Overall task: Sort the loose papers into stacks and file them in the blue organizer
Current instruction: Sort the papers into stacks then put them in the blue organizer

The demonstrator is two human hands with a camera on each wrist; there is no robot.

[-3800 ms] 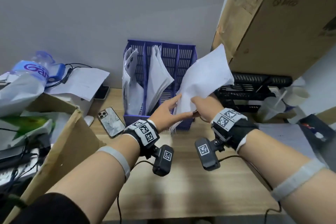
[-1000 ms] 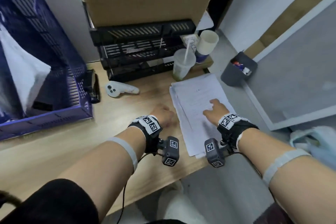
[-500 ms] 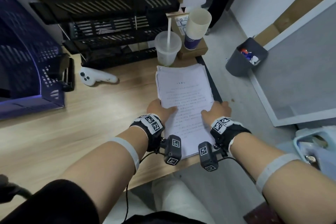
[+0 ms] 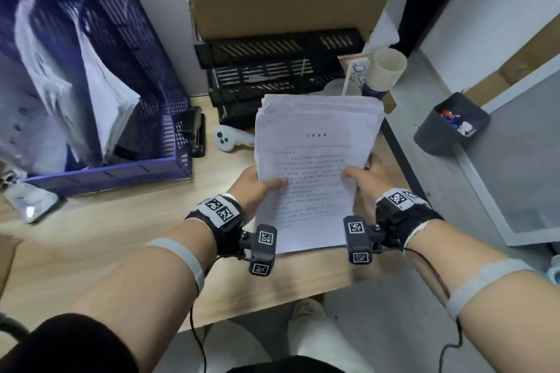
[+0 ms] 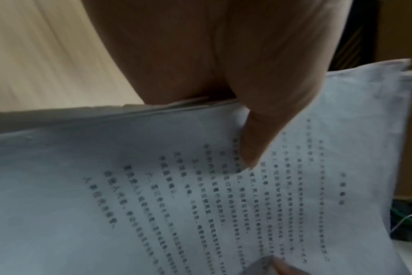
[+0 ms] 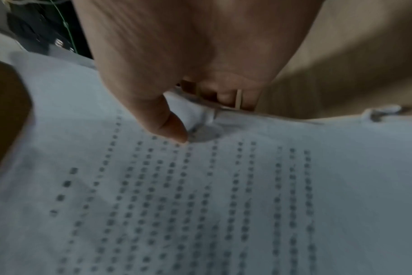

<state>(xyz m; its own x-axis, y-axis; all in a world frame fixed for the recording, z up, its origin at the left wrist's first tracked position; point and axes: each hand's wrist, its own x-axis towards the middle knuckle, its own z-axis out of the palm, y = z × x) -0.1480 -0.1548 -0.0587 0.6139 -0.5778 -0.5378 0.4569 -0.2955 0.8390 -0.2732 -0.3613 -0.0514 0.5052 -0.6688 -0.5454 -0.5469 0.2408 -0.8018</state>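
On the bench [image 4: 91, 239], the blue organizer [image 4: 127, 118] at far left already holds paper. The paper stack [image 4: 315, 166] is lifted at right, left hand [image 4: 257, 188] and right hand [image 4: 366, 182] pinching its side edges, thumbs on top, probably to carry it over.

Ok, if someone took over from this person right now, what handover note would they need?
Left hand: grips the left edge of the white printed paper stack, thumb on top.
Right hand: grips the stack's right edge the same way.
The stack is tilted up off the light wooden desk.
The blue plastic mesh organizer stands to the left, with papers already in two compartments.
Left to do: carry this stack over and file it in the organizer.
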